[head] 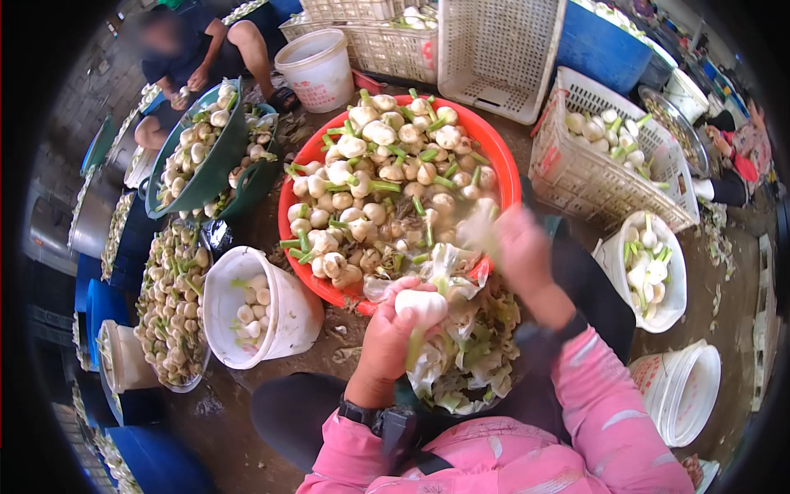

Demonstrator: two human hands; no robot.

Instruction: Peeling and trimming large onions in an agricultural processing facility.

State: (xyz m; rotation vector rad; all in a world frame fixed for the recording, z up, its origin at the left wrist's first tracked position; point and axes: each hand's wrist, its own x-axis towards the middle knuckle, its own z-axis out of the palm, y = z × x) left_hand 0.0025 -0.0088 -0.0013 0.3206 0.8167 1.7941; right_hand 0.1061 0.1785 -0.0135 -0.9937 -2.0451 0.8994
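Note:
My left hand [389, 333] holds a white garlic bulb [421, 307] with a green stem hanging below it. Blurred by motion, my right hand [524, 244] is raised over the right rim of a red basin [511, 167]; a pale, smeared shape shows at its fingers, and I cannot tell what it is or whether the hand grips it. Garlic bulbs with cut green stems [364, 148] fill the basin, some in murky water. Just below the basin, between my knees, lies a heap of peeled skins and leaves [475, 352].
At left stand a white bucket [296, 315] with bulbs, a tray of garlic [170, 302] and green tubs [210, 173]. To the right are a plastic crate [592, 179], a garlic bucket [669, 299] and stacked buckets [685, 395]. A person [191, 62] sits at upper left.

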